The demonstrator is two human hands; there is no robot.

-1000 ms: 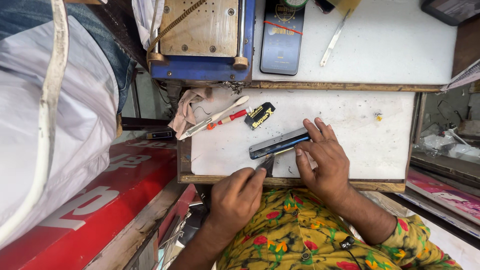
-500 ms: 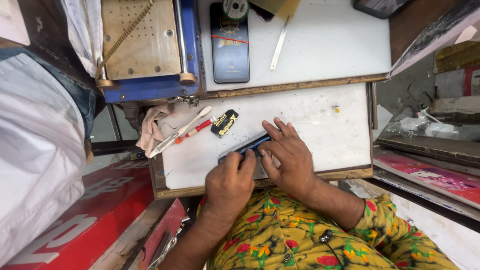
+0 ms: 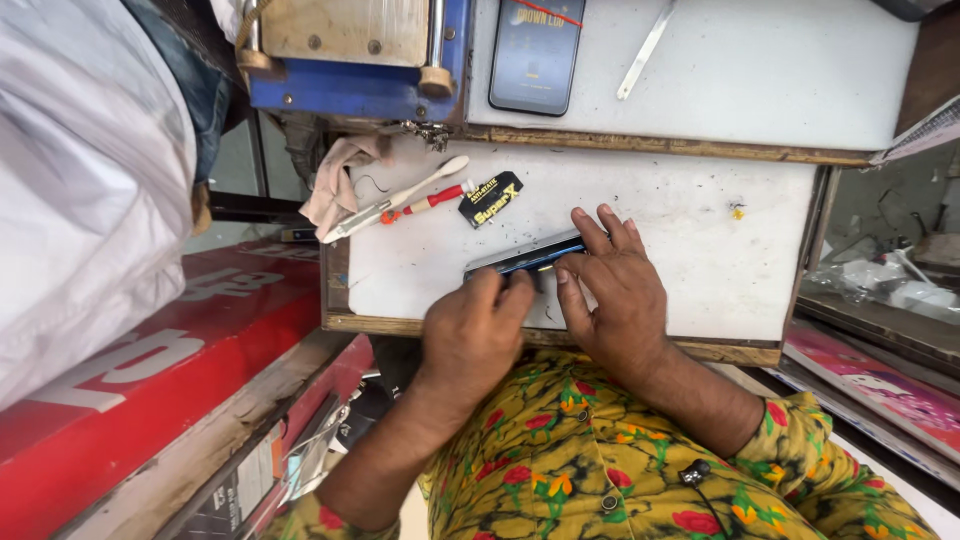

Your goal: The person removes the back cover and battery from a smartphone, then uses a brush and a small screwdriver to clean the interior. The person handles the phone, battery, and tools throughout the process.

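A dark phone (image 3: 520, 258) stands on its long edge on the small white work board (image 3: 700, 230). My right hand (image 3: 612, 290) lies over its right end, fingers spread on the far side and thumb on the near side. My left hand (image 3: 472, 335) presses its curled fingertips against the near side of the phone's middle. Whether a small tool sits under the left fingers cannot be told. Both arms wear yellow flowered sleeves (image 3: 600, 460).
A white toothbrush (image 3: 392, 200), a red-handled screwdriver (image 3: 432, 200), a small black packet (image 3: 490, 198) and a crumpled cloth (image 3: 335, 180) lie at the board's left. On the upper shelf are another phone (image 3: 536, 50), a metal strip (image 3: 645, 45) and a blue machine (image 3: 350, 60). A person in white (image 3: 80, 180) stands left.
My left hand has moved up from the board's near edge to the phone. Both hands now close on it, and the view has shifted and drawn nearer.
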